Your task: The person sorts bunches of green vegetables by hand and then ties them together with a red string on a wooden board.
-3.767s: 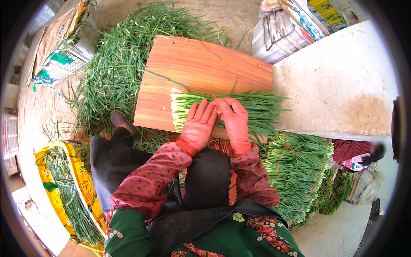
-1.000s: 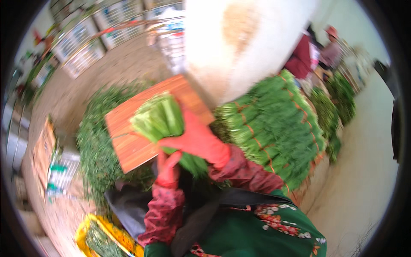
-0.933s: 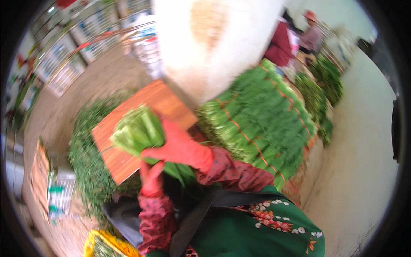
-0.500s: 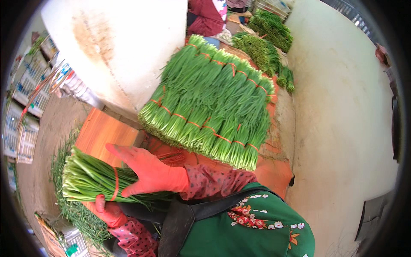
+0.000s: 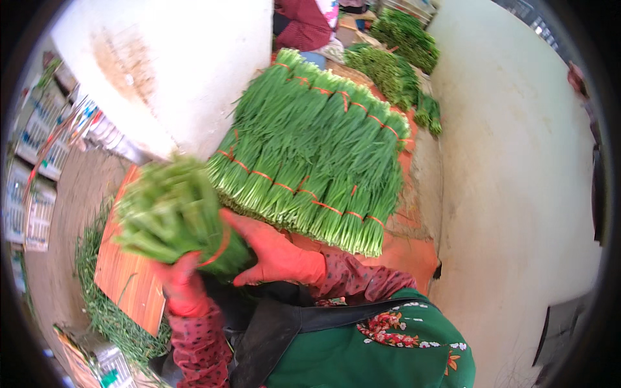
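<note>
A thick bunch of garlic chives, bound with an orange band, is lifted in front of me, its pale cut ends facing far left and blurred by motion. My left hand, in a red-orange rubber glove, grips it from below, close to the band. From the right, my gloved right hand is wrapped round its side, with part of the fingers hidden behind the leaves. Underneath the bunch lies a reddish wooden board with a few loose leaves on it.
A neat stack of banded chive bunches lies ahead on an orange sheet. Loose green trimmings surround the board. White walls stand on both sides; crates are at far left. Another person's sleeve shows at the back.
The bunch has risen off the board and swung upward and right, its cut ends turning toward me. My right hand has closed from open fingers onto it. The board sits differently below.
</note>
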A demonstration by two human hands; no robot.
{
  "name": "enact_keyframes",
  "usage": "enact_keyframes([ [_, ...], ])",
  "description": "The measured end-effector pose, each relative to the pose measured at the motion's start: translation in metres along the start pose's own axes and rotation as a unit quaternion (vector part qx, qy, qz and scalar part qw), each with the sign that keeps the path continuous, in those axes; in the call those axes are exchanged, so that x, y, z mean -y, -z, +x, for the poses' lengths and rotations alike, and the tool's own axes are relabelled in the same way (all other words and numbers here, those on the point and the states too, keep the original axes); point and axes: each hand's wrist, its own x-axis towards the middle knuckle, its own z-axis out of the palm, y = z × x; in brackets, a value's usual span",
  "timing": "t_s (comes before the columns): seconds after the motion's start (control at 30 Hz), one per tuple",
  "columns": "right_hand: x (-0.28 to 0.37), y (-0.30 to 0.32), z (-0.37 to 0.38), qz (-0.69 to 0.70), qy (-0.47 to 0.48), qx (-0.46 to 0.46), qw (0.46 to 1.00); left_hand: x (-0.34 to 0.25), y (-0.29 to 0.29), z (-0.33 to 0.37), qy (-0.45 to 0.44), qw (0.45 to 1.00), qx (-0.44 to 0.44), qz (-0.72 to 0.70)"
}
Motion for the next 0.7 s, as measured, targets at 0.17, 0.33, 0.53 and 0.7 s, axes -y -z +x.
enact_keyframes([
  [0.17,-0.037,-0.005,-0.016,0.078,-0.136,0.041,0.987,0.015,-0.007,-0.008,0.093,0.989,0.111,0.007],
  [0.33,-0.005,0.046,0.011,-0.162,-0.073,0.109,0.978,0.038,0.031,-0.025,0.138,0.979,0.111,-0.103],
  [0.53,-0.033,0.116,0.106,-0.531,0.092,0.143,0.830,0.049,0.090,-0.036,0.057,0.949,-0.026,0.308],
  [0.7,-0.074,0.131,0.196,-0.613,0.176,0.156,0.754,0.041,0.123,-0.057,0.005,0.917,-0.090,0.388],
])
